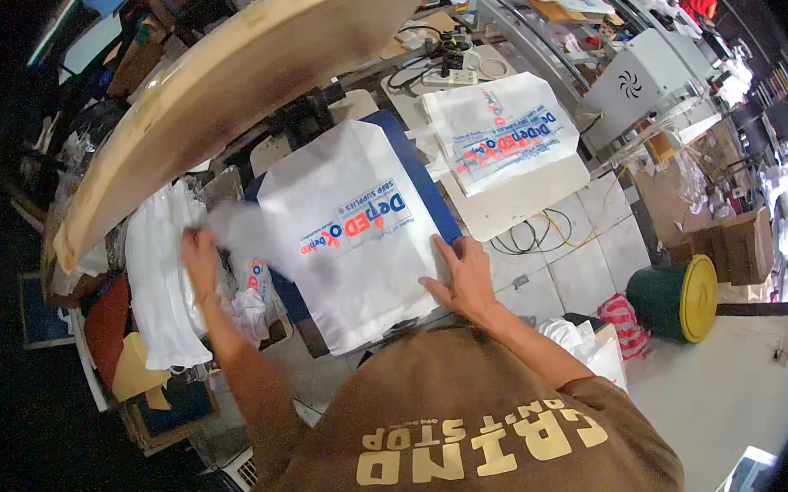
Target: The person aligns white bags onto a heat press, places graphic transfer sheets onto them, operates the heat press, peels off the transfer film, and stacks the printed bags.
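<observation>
A white bag [337,276] with blue and red "DepED" print lies flat on a dark blue board [416,168] in front of me. My right hand [464,276] rests on the bag's near right edge, thumb and fingers spread. My left hand [200,262] is off to the left, by a stack of plain white bags [157,287], its fingers drawn together. Between that hand and the printed bag is a motion-smeared white piece [247,230]; whether the fingers hold it is unclear. Below it, a crumpled white piece [250,311] lies beside another printed bag [254,274].
Overhead, a large pale curved panel [247,61] crosses the upper left. Printed bags [504,131] are piled on a cream platen [522,204] to the right. Farther right are a grey machine [645,77], a green bin with yellow lid [700,299] and cables [538,233] on the tiles.
</observation>
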Demonstrator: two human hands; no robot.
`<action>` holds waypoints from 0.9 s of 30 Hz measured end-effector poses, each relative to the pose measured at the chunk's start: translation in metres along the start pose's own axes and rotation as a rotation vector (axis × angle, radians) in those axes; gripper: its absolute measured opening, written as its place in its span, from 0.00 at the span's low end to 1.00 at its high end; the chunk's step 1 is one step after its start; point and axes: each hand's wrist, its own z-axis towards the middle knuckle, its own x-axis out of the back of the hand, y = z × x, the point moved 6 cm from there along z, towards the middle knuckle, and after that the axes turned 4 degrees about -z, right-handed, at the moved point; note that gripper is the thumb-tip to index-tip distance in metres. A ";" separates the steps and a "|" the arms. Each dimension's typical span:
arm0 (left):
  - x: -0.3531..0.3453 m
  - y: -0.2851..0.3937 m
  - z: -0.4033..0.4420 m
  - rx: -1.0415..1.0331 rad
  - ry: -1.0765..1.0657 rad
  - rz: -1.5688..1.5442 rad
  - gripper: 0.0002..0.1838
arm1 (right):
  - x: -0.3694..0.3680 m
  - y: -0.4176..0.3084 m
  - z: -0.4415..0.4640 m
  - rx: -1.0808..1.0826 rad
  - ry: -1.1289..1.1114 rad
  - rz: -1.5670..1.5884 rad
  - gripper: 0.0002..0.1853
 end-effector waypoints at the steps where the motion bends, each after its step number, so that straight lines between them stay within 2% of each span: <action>1: 0.029 -0.005 -0.030 0.108 -0.064 -0.169 0.13 | -0.001 -0.002 -0.001 -0.010 0.004 -0.005 0.41; 2: 0.062 -0.015 -0.055 0.093 -0.224 0.030 0.12 | -0.003 -0.003 -0.003 -0.040 0.004 0.025 0.44; 4: 0.109 -0.056 -0.117 0.299 -0.450 0.123 0.14 | -0.008 -0.005 -0.006 -0.099 0.012 0.044 0.46; 5: 0.120 -0.077 -0.154 0.334 -0.611 0.379 0.13 | -0.012 -0.002 -0.005 -0.178 0.030 0.138 0.46; 6: 0.125 -0.096 -0.181 0.357 -0.768 0.638 0.13 | -0.017 0.003 -0.006 -0.258 0.050 0.227 0.46; 8: 0.109 -0.142 -0.252 0.390 -1.002 0.706 0.13 | -0.040 0.017 -0.002 -0.356 0.077 0.281 0.43; 9: 0.094 -0.169 -0.288 0.401 -1.087 0.705 0.13 | -0.039 0.015 0.001 -0.469 0.023 0.300 0.37; 10: 0.075 -0.191 -0.318 0.396 -1.142 0.698 0.13 | -0.038 0.011 0.006 -0.421 -0.081 0.211 0.32; 11: 0.056 -0.213 -0.342 0.377 -1.155 0.700 0.13 | -0.032 0.006 0.003 -0.325 0.031 0.293 0.25; 12: 0.040 -0.231 -0.355 0.346 -1.147 0.706 0.13 | -0.015 -0.001 -0.002 -0.334 0.037 0.312 0.20; 13: 0.022 -0.242 -0.364 0.305 -1.125 0.717 0.13 | -0.009 0.004 -0.012 -0.292 0.137 0.438 0.17; 14: 0.002 -0.249 -0.366 0.275 -1.121 0.708 0.13 | -0.001 0.011 -0.031 -0.342 0.132 0.575 0.20; 15: -0.009 -0.253 -0.359 0.242 -1.107 0.711 0.13 | 0.019 0.022 -0.057 -0.400 0.182 0.552 0.20; 17: -0.020 -0.253 -0.326 0.215 -1.075 0.710 0.13 | 0.058 0.045 -0.116 -0.612 0.464 0.634 0.28; 18: -0.022 -0.251 -0.306 0.227 -1.064 0.697 0.13 | 0.051 0.085 -0.155 -0.774 0.484 0.534 0.36; 19: -0.026 -0.249 -0.282 0.255 -1.058 0.674 0.14 | 0.016 0.137 -0.202 -0.904 0.689 0.795 0.36; 20: -0.030 -0.245 -0.260 0.306 -1.062 0.649 0.14 | 0.034 0.146 -0.240 -0.916 0.786 1.001 0.37; 21: -0.036 -0.244 -0.241 0.369 -1.065 0.614 0.14 | 0.039 0.158 -0.279 -0.887 0.952 1.007 0.36; 22: -0.038 -0.239 -0.230 0.465 -1.091 0.598 0.14 | 0.029 0.193 -0.334 -1.039 1.063 0.668 0.33; 23: -0.040 -0.238 -0.225 0.562 -1.117 0.590 0.14 | 0.021 0.211 -0.378 -1.105 1.286 0.713 0.29; 24: -0.041 -0.238 -0.225 0.681 -1.152 0.589 0.15 | 0.034 0.206 -0.401 -1.006 1.374 1.023 0.28; 25: -0.040 -0.240 -0.232 0.824 -1.217 0.623 0.15 | 0.023 0.220 -0.438 -1.108 1.652 1.035 0.28; 26: -0.036 -0.244 -0.244 0.972 -1.285 0.672 0.15 | 0.025 0.227 -0.471 -1.153 1.609 0.969 0.30; 27: -0.034 -0.248 -0.261 1.119 -1.352 0.732 0.15 | 0.002 0.250 -0.515 -1.208 1.763 0.803 0.24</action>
